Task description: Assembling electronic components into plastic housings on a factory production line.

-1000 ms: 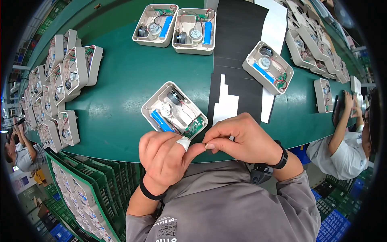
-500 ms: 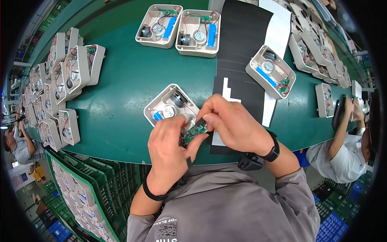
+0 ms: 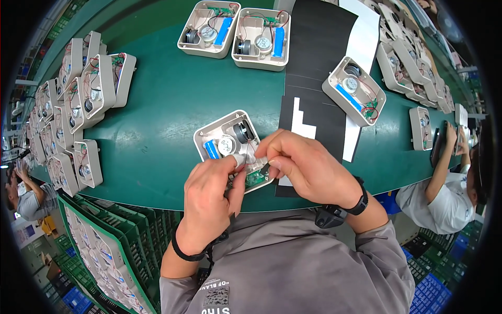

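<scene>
An open cream plastic casing (image 3: 205, 127) lies tilted on the table in front of me. Inside it are a blue cylindrical battery (image 3: 211, 149), a round silver-white part (image 3: 226, 145), a black round speaker-like part (image 3: 243, 131) and thin wires. A green circuit board (image 3: 255, 179) sits along its near wall. My left hand (image 3: 209, 191) is closed around the casing's near left side, thumb and forefinger by the board's left end. Above the board's right end, my right hand (image 3: 308, 165) pinches with thumb and forefinger; a small dark bit shows there, too small to name.
Two similar casings (image 3: 260, 64) stand at the back, another (image 3: 340, 99) on black and white sheets (image 3: 319, 52) to the right. Stacked casings (image 3: 107, 86) fill the left side, more (image 3: 392, 68) the far right. Green crates (image 3: 112, 220) stand below the left edge. Co-workers (image 3: 436, 199) sit at both sides.
The circuit board has gone from between my fingers down against the casing's near wall. The casing appears slightly further right and turned. Both hands remain at it.
</scene>
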Tool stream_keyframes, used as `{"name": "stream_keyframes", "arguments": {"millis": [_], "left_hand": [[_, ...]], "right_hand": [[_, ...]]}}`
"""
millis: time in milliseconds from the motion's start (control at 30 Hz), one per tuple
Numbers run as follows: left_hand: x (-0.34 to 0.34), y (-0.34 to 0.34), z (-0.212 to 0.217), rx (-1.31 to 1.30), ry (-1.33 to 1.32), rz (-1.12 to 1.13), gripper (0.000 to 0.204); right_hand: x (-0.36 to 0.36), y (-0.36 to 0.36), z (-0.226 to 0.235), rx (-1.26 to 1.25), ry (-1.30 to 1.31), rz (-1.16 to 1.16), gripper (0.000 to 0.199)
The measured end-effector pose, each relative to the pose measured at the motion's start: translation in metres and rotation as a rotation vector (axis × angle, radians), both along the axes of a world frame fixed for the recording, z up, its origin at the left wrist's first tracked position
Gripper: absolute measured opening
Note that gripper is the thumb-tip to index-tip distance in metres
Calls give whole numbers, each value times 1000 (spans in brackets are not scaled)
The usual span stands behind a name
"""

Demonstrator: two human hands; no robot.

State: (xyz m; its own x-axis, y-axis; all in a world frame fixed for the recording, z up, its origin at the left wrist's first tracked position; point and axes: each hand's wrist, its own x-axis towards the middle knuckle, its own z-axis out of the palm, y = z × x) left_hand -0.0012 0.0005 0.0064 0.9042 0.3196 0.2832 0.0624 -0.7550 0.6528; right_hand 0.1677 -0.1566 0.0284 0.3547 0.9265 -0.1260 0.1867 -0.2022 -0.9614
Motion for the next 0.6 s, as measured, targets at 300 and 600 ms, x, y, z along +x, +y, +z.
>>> {"name": "stream_keyframes", "arguments": {"millis": [300,600], "left_hand": [[-7,-2,-2,-229,-31,-8,52],[-6,6,-15,-178,-100,-18,55]], "right_hand": [[8,29,11,-6,-277,323,11],[20,50,13,-63,-376,450,12]]}}
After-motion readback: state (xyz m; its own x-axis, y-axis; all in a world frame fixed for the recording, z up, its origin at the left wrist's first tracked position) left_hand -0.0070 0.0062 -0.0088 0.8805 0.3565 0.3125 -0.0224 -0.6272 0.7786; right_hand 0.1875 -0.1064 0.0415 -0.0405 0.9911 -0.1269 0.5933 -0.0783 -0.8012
